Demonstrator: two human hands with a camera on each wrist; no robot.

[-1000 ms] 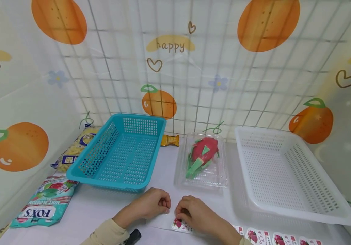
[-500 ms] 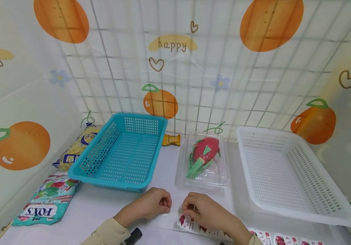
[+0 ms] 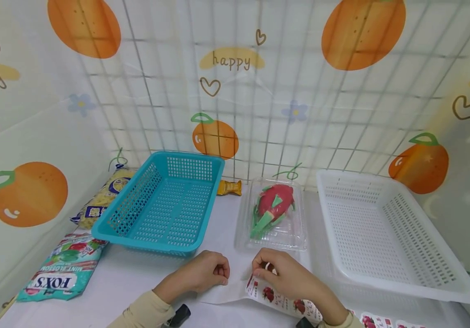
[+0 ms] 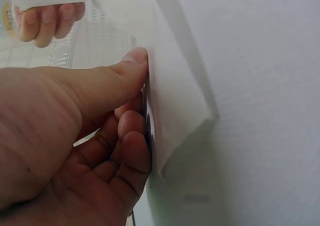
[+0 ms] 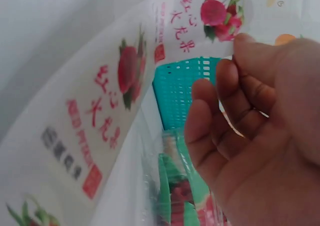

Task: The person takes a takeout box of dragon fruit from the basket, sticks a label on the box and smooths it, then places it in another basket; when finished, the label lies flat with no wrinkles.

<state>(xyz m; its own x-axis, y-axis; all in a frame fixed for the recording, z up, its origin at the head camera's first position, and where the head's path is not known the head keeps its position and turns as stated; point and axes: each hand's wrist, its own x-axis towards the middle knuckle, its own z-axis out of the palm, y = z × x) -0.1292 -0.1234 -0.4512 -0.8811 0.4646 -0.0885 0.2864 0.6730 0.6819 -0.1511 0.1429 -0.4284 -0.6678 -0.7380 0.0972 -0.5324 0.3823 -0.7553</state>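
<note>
My left hand [image 3: 221, 273] rests on the white table and pinches the end of a white backing paper [image 3: 223, 295]; in the left wrist view its thumb and fingers [image 4: 134, 93] clamp the paper's edge [image 4: 175, 101]. My right hand [image 3: 261, 269] is raised a little to the right of it. It pinches the end of a sticker strip [image 3: 286, 303] printed with red dragon fruit. The strip curves up off the backing. The right wrist view has the top sticker [image 5: 202, 18] held at my fingertips [image 5: 235, 61].
A teal basket [image 3: 161, 200] stands at back left and a white basket [image 3: 382, 232] at right. Between them is a clear clamshell box [image 3: 296, 237] with a dragon fruit. A FOX'S candy bag [image 3: 60, 271] and a pasta bag [image 3: 99, 200] lie at far left.
My right hand has lifted and moved right, pulling the sticker strip up off the backing paper. The left hand has stayed put, holding the paper down.
</note>
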